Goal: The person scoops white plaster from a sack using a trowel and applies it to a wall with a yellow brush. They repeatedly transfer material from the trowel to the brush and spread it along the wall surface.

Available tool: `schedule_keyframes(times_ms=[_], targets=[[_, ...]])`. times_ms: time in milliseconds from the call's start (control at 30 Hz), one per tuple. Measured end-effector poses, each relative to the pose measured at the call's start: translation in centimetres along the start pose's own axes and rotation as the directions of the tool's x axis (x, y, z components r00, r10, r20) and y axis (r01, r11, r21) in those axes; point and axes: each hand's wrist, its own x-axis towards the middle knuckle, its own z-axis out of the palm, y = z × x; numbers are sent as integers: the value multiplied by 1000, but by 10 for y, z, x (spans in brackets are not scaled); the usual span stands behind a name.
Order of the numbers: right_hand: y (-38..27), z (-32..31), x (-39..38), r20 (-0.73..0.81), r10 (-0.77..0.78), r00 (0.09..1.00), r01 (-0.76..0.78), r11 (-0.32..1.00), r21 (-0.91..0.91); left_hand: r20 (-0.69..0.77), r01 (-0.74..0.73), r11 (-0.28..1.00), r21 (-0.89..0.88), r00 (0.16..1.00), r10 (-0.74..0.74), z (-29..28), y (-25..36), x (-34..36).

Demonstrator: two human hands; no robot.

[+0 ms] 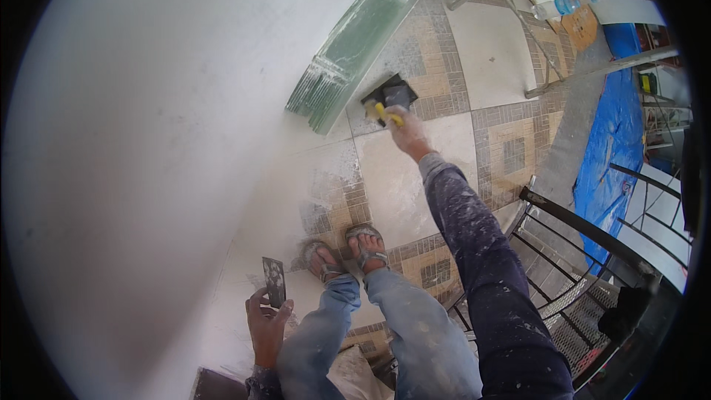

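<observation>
1. The right grip (409, 133) was closed on the yellow handle of a broad, dark-bladed tool (398, 93), at the end of an outstretched arm.
2. That tool stood near the lower end of a green band (363, 38), just to its right in the view; whether its blade touched any surface could not be told.
3. The left grip (265, 332) held a dark rectangular scraper (274, 282) between thumb and fingers, with the plate pointing up and away from the hand. White smears marked its face.
4. The scraper was in front of the white wall (141, 148), to the left of the person's feet and well apart from the tool in the right grip.
5. The green band ran slantwise beside the wall's white expanse, with white streaks and ridged lines across both of its ends.
6. The person stood in sandals (368, 246) on a tiled floor (415, 178), where plain cream squares alternated with brown patterned ones; whitish dust lay over parts of it.
7. The dark sleeve (481, 252) on the right arm and the pale blue jeans (415, 326) were both flecked with white.
8. Farther right were a black metal railing-like frame (566, 212) and a crumpled blue sheet (613, 137).
9. Toward the upper right, a clear bottle (546, 10) with a blue part showed near some grey metal bars (603, 70).
</observation>
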Motion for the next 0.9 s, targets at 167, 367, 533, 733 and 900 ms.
schedule_keyframes(times_ms=[167,367,533,733,900], targets=[[-1,-44,18,-192,-73,979,37,982,-186,23,-61,985,163,998,57,-4,-11,6],[-14,-17,56,-198,-269,943,177,906,-385,31,-131,972,196,991,128,20,-42,76],[-48,73,-35,115,-404,908,399,743,-537,141,-257,916,309,964,223,4,-58,112],[-70,98,-140,175,-675,716,696,674,-247,67,-338,860,381,938,339,-24,-81,112],[-62,96,-118,-3,-514,858,457,766,-452,111,-362,813,455,930,352,-35,-113,89]])
